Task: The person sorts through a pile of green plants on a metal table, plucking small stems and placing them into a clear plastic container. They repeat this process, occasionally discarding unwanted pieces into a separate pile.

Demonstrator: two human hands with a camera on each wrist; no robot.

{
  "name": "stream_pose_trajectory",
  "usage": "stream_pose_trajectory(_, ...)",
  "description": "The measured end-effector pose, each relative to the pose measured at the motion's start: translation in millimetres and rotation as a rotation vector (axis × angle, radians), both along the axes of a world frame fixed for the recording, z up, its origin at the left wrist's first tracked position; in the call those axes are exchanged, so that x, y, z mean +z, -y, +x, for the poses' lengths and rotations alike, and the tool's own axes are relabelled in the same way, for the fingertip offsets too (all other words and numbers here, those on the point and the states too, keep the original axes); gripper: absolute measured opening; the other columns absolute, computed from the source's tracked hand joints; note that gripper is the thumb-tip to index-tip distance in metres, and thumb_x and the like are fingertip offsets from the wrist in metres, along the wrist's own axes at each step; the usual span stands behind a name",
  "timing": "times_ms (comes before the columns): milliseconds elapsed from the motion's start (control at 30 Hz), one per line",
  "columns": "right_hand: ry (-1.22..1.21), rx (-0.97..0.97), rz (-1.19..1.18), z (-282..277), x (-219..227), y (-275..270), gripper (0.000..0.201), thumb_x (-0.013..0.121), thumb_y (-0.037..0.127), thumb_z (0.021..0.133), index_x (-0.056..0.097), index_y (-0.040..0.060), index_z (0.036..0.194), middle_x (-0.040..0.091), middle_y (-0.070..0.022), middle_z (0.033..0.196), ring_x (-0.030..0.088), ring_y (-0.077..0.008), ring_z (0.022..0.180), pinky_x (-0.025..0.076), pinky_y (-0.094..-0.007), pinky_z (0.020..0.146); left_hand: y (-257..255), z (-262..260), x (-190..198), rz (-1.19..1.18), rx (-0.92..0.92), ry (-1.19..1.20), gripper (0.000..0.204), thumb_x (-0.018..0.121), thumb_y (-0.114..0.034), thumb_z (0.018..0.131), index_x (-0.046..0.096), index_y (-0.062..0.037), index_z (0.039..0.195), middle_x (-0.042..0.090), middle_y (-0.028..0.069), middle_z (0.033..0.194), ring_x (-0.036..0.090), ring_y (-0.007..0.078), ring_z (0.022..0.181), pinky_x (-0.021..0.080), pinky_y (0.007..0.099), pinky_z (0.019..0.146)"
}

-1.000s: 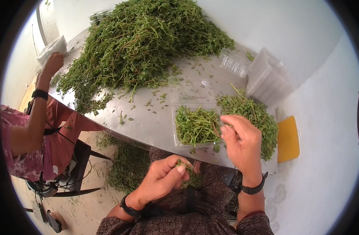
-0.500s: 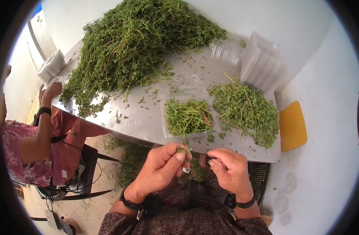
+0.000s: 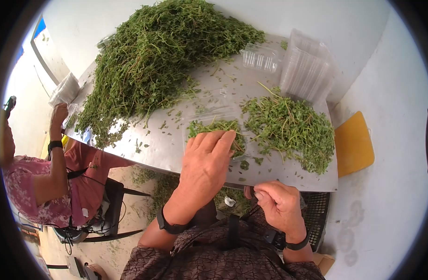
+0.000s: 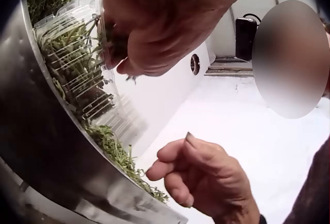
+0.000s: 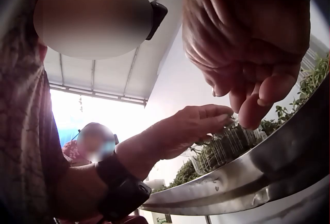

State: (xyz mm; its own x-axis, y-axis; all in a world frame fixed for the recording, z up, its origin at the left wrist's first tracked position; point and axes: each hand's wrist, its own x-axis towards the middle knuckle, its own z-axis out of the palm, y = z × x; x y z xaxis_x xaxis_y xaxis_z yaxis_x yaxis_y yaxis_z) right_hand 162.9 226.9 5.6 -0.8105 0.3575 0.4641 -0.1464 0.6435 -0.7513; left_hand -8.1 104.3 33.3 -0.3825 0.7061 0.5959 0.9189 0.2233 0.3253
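Note:
My left hand (image 3: pixel 206 158) reaches over a clear plastic box (image 3: pixel 188 147) of leafy green sprigs (image 3: pixel 218 125) near the table's front edge. Seen from the right wrist, its fingers (image 5: pixel 214 123) lie extended across the sprigs. From the left wrist, a green scrap (image 4: pixel 131 79) shows by the thumb, and the palm side is in shadow. My right hand (image 3: pixel 279 205) hovers in front of the table edge, right of the box, with loosely bent fingers and nothing visible in them. A smaller heap of sprigs (image 3: pixel 293 133) lies to the box's right.
A large heap of greens (image 3: pixel 153 60) covers the back left of the metal table (image 3: pixel 172 161). Stacked clear boxes (image 3: pixel 307 67) and one loose box (image 3: pixel 260 58) stand at the back right. A yellow board (image 3: pixel 356 144) is by the wall. Another person (image 3: pixel 41 186) sits at left.
My left hand, which pinched a small sprig before my body, has moved up and forward over the box. The right hand first drew back from the box, then stayed by the table edge.

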Motion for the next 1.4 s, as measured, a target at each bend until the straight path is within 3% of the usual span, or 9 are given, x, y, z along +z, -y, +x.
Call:
stream_pose_trajectory(33, 0.009, -0.003, 0.009, 1, 1, 0, 0.011, 0.07, -0.001, 0.082, 0.066, -0.0021, 0.092, 0.069, -0.0144, 0.08, 0.065, -0.0239, 0.058, 0.051, -0.0299, 0.052, -2, 0, -2, -0.001, -0.001, -0.002, 0.045, 0.065, 0.006, 0.08, 0.057, -0.0018, 0.124, 0.062, 0.0178, 0.116, 0.061, 0.0327, 0.103, 0.048, 0.0414, 0.085)
stream_pose_trajectory(100, 0.018, -0.006, 0.017, 3, 2, -1, 0.011, 0.07, -0.001, 0.082, 0.066, -0.0021, 0.092, 0.069, -0.0145, 0.08, 0.066, -0.0239, 0.059, 0.051, -0.0297, 0.052, -2, 3, -5, -0.033, 0.107, -0.057, 0.061, 0.068, 0.003, 0.078, 0.051, -0.0044, 0.136, 0.048, 0.0191, 0.141, 0.05, 0.0356, 0.123, 0.043, 0.0434, 0.096)
stream_pose_trajectory(133, 0.017, -0.017, 0.003, 4, 2, -1, 0.011, 0.071, -0.001, 0.082, 0.066, -0.0019, 0.092, 0.069, -0.0147, 0.08, 0.066, -0.0239, 0.06, 0.051, -0.0295, 0.053, 5, 3, -4, -0.101, 0.118, -0.005, 0.072, 0.069, 0.004, 0.076, 0.044, -0.0065, 0.143, 0.031, 0.018, 0.156, 0.042, 0.0377, 0.134, 0.042, 0.0448, 0.102)
stream_pose_trajectory(233, 0.017, -0.022, -0.022, 5, 0, 0, 0.009, 0.069, 0.001, 0.085, 0.066, -0.0021, 0.093, 0.069, -0.014, 0.081, 0.065, -0.0229, 0.06, 0.05, -0.0285, 0.054, 17, 1, 2, -0.021, 0.051, 0.123, 0.074, 0.069, 0.007, 0.075, 0.044, -0.0068, 0.143, 0.029, 0.0177, 0.156, 0.037, 0.0385, 0.139, 0.039, 0.047, 0.108)
stream_pose_trajectory(267, 0.01, -0.019, -0.028, 4, -1, 0, 0.009, 0.066, 0.001, 0.087, 0.066, -0.0025, 0.095, 0.068, -0.0133, 0.081, 0.063, -0.0218, 0.06, 0.048, -0.0278, 0.056, 22, 1, 5, 0.003, 0.02, 0.133, 0.069, 0.07, 0.007, 0.072, 0.047, -0.0014, 0.137, 0.032, 0.0249, 0.151, 0.037, 0.0442, 0.136, 0.034, 0.052, 0.11)
stream_pose_trajectory(400, -0.008, -0.057, -0.006, 1, 0, 0, 0.012, 0.071, 0.002, 0.083, 0.067, -0.001, 0.094, 0.07, -0.0151, 0.084, 0.065, -0.0245, 0.059, 0.051, -0.029, 0.054, 44, -1, -4, 0.071, 0.051, 0.162, 0.059, 0.07, 0.006, 0.073, 0.056, -0.0024, 0.129, 0.038, 0.0253, 0.148, 0.041, 0.0445, 0.134, 0.036, 0.0529, 0.109)
stream_pose_trajectory(567, -0.076, -0.124, 0.188, -12, 11, -1, 0.016, 0.072, -0.001, 0.079, 0.069, 0.0003, 0.094, 0.071, -0.0143, 0.093, 0.066, -0.0262, 0.072, 0.053, -0.0322, 0.063, 57, 1, -10, 0.114, 0.061, 0.091, 0.043, 0.068, 0.007, 0.074, 0.066, -0.0054, 0.114, 0.052, 0.017, 0.141, 0.046, 0.0373, 0.134, 0.037, 0.0514, 0.111)
stream_pose_trajectory(767, -0.069, -0.097, 0.339, -26, 20, 3, 0.02, 0.072, -0.004, 0.074, 0.068, -0.0009, 0.093, 0.072, -0.0141, 0.099, 0.066, -0.0289, 0.086, 0.055, -0.0349, 0.069, 50, 6, -12, 0.05, -0.06, 0.074, 0.043, 0.07, 0.002, 0.072, 0.067, -0.0056, 0.114, 0.056, 0.0159, 0.135, 0.048, 0.0359, 0.131, 0.033, 0.0563, 0.112)
stream_pose_trajectory(1400, -0.019, -0.265, 0.357, 21, 37, -53, 0.013, 0.07, -0.001, 0.077, 0.068, -0.0004, 0.09, 0.071, -0.0142, 0.09, 0.067, -0.0313, 0.077, 0.054, -0.0366, 0.065, 19, 8, -3, -0.15, -0.014, -0.017, 0.035, 0.068, -0.011, 0.08, 0.064, 0.0019, 0.112, 0.057, 0.018, 0.117, 0.05, 0.037, 0.122, 0.026, 0.059, 0.114)
